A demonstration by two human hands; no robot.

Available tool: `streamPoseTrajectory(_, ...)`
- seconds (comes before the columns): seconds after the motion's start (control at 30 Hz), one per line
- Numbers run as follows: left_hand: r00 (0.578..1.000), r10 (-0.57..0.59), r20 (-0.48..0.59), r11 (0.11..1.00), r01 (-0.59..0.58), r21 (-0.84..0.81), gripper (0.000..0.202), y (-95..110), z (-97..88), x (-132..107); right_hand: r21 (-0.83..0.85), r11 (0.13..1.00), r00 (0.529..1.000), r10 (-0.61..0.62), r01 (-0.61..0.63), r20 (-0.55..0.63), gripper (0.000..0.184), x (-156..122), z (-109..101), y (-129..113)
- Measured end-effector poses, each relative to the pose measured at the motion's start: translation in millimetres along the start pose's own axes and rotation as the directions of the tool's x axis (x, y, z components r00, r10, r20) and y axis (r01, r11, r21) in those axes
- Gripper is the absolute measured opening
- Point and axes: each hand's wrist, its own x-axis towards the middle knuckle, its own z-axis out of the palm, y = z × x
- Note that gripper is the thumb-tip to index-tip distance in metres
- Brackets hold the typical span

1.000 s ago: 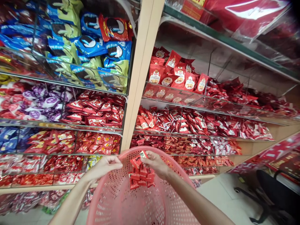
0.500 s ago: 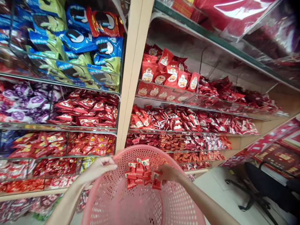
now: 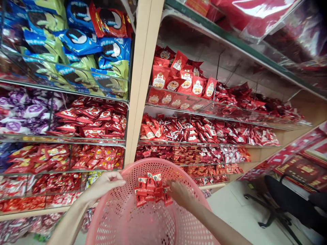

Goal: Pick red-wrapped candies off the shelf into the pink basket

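My left hand [image 3: 108, 183] is closed on the upper left rim of a pink perforated plastic basket [image 3: 112, 214], thumb and fingers pressed together there. Inside, against the far wall, a cluster of small red candy packets [image 3: 150, 185] with cream tops and dark characters lies together. My right hand [image 3: 180, 194] reaches over the right rim into the basket, its fingers at the rightmost candy packet [image 3: 167, 198]. Those fingers are slightly blurred, and their tips are partly hidden, so their grip on that packet is unclear.
Beyond the basket, glass-fronted shelves [image 3: 168, 141] hold piles of red-wrapped sweets. Blue and green cookie packs [image 3: 79, 41] fill the upper left shelf, above purple-and-white wrapped sweets [image 3: 30, 109]. A wooden upright [image 3: 140, 78] divides the shelving. A black wheeled chair [image 3: 288, 200] stands at right.
The view has shifted slightly, moving the scene left. My right hand has moved a little up and left over the candy packets. My left hand stays at the rim.
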Motion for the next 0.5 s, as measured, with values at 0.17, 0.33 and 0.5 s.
streamPoseTrajectory(0.17, 0.999, 0.04, 0.018, 0.997, -0.041, 0.06, 0.025, -2, -2.9, 2, 0.006, 0.996, 0.98, 0.089, -0.09, -0.176, 0.016, -2, -52, -3)
streamPoseTrajectory(0.33, 1.0, 0.025, 0.016, 0.996, -0.026, 0.082, 0.025, 0, -2.9, 1, 0.219, 0.966, 0.862, -0.01, 0.14, -0.508, 0.022, 16, -140, -12)
streamPoseTrajectory(0.5, 0.999, 0.051, 0.0, 0.994, -0.051, 0.1, 0.026, -5, -3.8, 2, 0.304, 0.883, 0.759, -0.084, 0.357, -0.646, 0.024, 50, -177, -30)
